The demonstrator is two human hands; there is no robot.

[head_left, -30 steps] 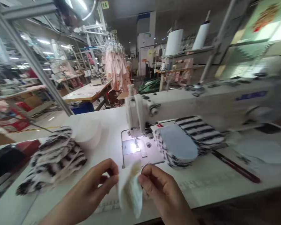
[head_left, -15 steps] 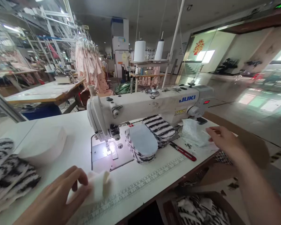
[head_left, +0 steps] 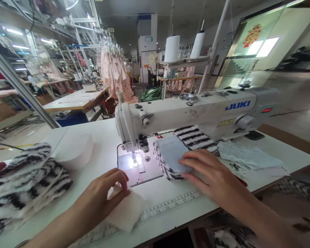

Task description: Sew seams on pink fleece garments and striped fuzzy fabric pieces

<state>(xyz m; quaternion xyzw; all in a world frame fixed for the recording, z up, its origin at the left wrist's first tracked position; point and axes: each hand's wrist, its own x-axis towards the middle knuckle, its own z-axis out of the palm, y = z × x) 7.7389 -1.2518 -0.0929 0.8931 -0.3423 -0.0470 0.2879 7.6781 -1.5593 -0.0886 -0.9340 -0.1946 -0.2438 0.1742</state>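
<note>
In the head view my left hand (head_left: 107, 193) pinches a small cream-white fabric piece (head_left: 127, 210) between thumb and fingers, just in front of the needle plate. My right hand (head_left: 209, 172) reaches over a stack of rounded black-and-white fluffy pieces (head_left: 164, 165) with a pale blue backing on top. Its fingers are stretched and apart at the stack's right edge. The sewing machine (head_left: 181, 117) stands behind both hands, its needle area (head_left: 134, 158) lit, with no fabric seen under the foot.
Striped fluffy pieces (head_left: 196, 137) lie under the machine arm. A pale cloth (head_left: 248, 155) rests to the right. At left are a stack of white pieces (head_left: 74, 151) and a fluffy pile (head_left: 33, 189). A printed ruler (head_left: 170, 206) runs along the table's front.
My right hand has moved left from the pale cloth to the stack; that cloth now lies flatter. My left hand still holds the white piece, now hanging lower. The view has turned left.
</note>
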